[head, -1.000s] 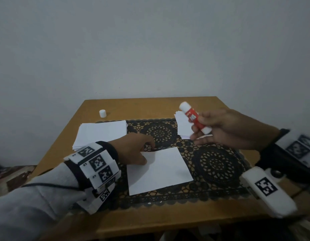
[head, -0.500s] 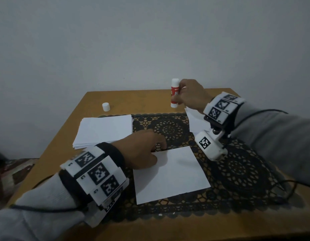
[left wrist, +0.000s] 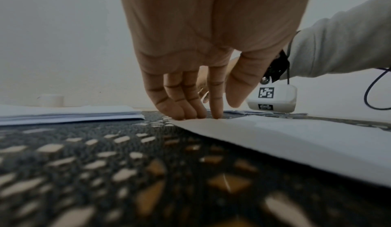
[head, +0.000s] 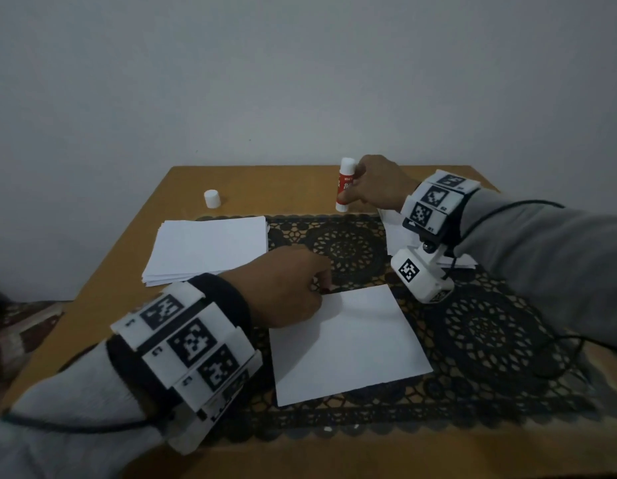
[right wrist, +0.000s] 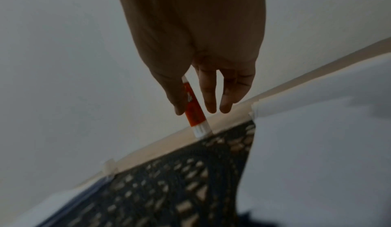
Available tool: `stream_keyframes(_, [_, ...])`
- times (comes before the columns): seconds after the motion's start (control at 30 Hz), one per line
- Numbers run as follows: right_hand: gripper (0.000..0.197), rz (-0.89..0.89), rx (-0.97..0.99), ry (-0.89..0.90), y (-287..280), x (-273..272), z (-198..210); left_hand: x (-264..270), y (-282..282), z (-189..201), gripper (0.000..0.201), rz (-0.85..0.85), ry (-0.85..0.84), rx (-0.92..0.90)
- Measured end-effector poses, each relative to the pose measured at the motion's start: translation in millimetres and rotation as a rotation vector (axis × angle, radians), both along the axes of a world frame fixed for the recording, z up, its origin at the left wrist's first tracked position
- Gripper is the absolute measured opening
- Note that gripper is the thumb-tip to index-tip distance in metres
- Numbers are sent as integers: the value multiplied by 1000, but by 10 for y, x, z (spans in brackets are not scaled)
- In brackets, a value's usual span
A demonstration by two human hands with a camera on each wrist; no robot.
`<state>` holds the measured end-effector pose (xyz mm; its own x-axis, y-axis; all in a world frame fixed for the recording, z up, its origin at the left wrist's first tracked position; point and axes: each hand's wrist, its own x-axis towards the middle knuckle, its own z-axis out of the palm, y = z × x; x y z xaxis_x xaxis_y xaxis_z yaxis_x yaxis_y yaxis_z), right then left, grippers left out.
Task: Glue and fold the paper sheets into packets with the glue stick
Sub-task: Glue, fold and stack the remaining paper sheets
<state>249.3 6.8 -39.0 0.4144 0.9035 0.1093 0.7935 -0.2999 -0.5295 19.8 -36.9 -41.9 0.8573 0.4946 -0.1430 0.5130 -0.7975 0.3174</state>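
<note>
Our right hand [head: 376, 183] grips the glue stick [head: 345, 188], upright with its base on the table [head: 134, 236] just behind the mat [head: 490, 326]. Our left hand [head: 283, 285] is open, its fingertips [left wrist: 215, 113] pressing the far left corner of the sheet [head: 345, 344] on the mat. The cap [head: 212, 198] stands behind the stack [head: 207, 247] at left.
</note>
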Motion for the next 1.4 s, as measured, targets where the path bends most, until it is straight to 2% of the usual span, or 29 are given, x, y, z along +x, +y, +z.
stream_keyframes(0.17, [26,-7,17,-17,-525,209,308,18,-29,-2,25,6,10,41])
stream_keyframes(0.23, [18,-1,-30,-116,-853,399,401,26,-26,-1,25,11,6,35])
stream_keyframes(0.33, [14,-5,-139,-356,-1333,688,447,29,-25,9,24,22,-22,0])
stream_keyframes(0.4, [18,10,-263,-480,-1614,827,418,26,-34,24,22,20,-37,-4])
stream_keyframes(0.53, [42,109,-532,-626,-2012,915,288,18,-39,30,20,43,-44,-6])
stream_keyframes(0.63, [46,207,-618,-720,-2090,902,200,6,-37,23,17,68,-45,-10])
stream_keyframes(0.9, [38,315,-626,-742,-2021,995,148,5,-24,3,19,67,-53,-3])
stream_keyframes(1.2, [34,350,-537,-734,-2070,1100,72,1,-33,13,19,67,-62,-24])
stream_keyframes(1.4, [34,301,-491,-765,-2079,1049,-9,-2,-29,11,19,73,-55,-31])
